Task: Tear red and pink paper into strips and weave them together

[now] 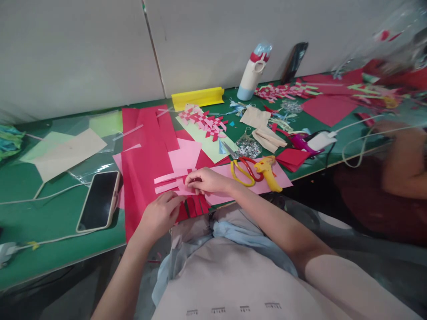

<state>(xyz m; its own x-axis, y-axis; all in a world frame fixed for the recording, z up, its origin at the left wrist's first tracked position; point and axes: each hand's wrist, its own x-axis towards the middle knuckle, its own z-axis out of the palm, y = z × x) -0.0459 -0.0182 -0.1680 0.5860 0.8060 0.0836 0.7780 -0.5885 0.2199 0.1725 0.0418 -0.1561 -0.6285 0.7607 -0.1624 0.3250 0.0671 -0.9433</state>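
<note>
Pink paper strips (166,187) cross a group of red paper strips (196,206) at the near edge of the green table. My left hand (162,212) is at their lower left, fingers bent and closed at the red and pink strips. On the upper right side, my right hand (206,181) has thumb and fingers pinched together over the crossing strips. What lies between the fingertips of each hand is too small to make out. Large red sheets (143,164) lie beneath and to the left, with a pink sheet (185,155) behind the hands.
Scissors (245,169) and a yellow glue gun (267,172) lie right of my hands. A phone (99,201) is at the left. Farther back are woven pieces (205,121), a yellow folded sheet (198,98) and a bottle (253,73). Another person's arm (402,155) is at the right.
</note>
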